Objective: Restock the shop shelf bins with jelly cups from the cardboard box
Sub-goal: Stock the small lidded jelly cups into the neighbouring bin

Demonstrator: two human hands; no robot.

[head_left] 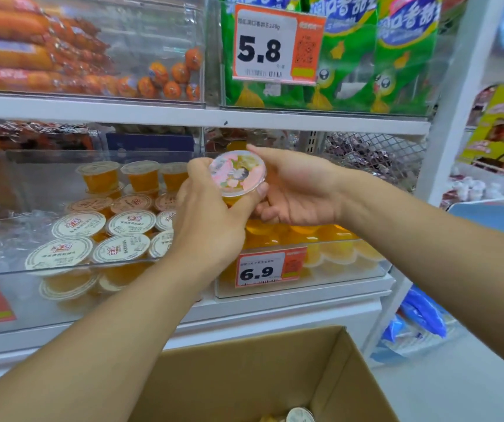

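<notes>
A jelly cup (238, 173) with a pink patterned lid is held up in front of the shelf, lid facing me. My left hand (206, 220) grips it from the left and below, thumb along its lower rim. My right hand (296, 190) holds its right side with curled fingers. Behind and below the hands, the right clear bin (351, 269) holds orange jelly cups. The left clear bin (7, 263) holds several white-lidded jelly cups (121, 248). The open cardboard box (348, 376) stands below, with a cup lid (300, 415) showing at its bottom.
A price tag reading 6.9 (270, 269) hangs on the right bin. The upper shelf carries orange sausages (16, 50) and green bags (396, 56) with a 5.8 tag (278, 45). Blue packets (424, 315) lie low at the right beside the white shelf post (457, 117).
</notes>
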